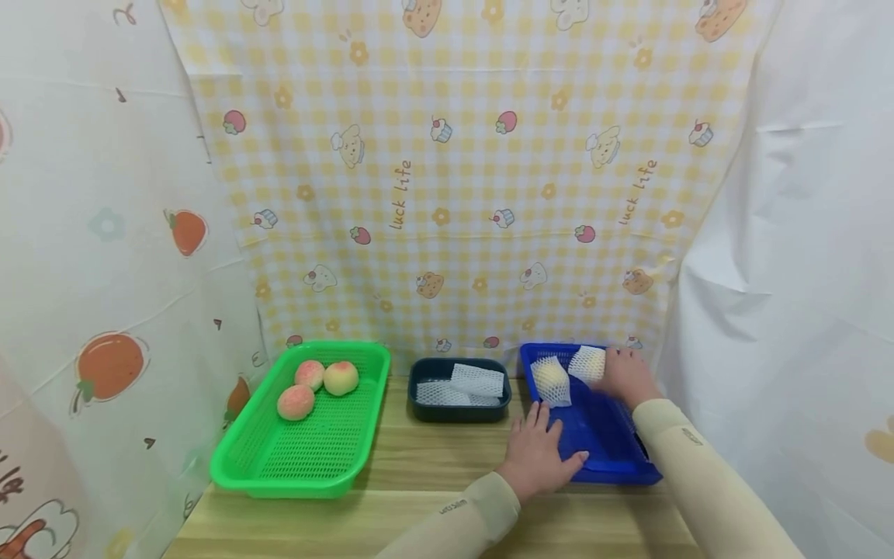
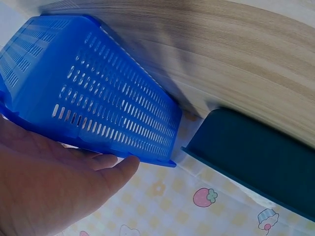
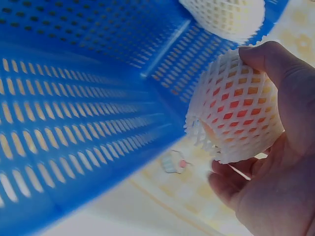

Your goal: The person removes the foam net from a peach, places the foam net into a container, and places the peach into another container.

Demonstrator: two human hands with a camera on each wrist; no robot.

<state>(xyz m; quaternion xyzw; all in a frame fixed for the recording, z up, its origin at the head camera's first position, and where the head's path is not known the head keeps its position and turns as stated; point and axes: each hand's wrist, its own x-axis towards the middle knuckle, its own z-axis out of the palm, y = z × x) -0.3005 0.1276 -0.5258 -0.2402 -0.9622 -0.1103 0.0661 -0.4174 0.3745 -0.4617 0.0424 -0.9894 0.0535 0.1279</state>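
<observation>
Two foam-netted pieces of fruit sat toward the far edge of a blue basket (image 1: 597, 431) at the far right corner of a wood-grain desk (image 1: 412, 458). A person's right hand (image 1: 626, 379) grasped one, the held fruit (image 3: 238, 110), near the basket's far right corner, thumb across the top and fingers beneath, red and yellow skin showing through the white mesh. Just beside it, the second netted fruit (image 1: 550, 380) lay by the far left corner. The left hand (image 1: 538, 458) was spread loosely at the basket's left edge, near the near left corner, fingers extended over the rim and clasping nothing. Midway along the desk's far edge stood a dark tray (image 1: 457, 414) containing flattened foam nets (image 1: 477, 380). At the desk's left edge, a green basket (image 1: 314, 450) held three bare peaches (image 1: 296, 403) grouped toward its far end. Behind the scene hung a yellow-checked cloth (image 1: 454, 186) printed with strawberries, cupcakes and the words "luck life."
</observation>
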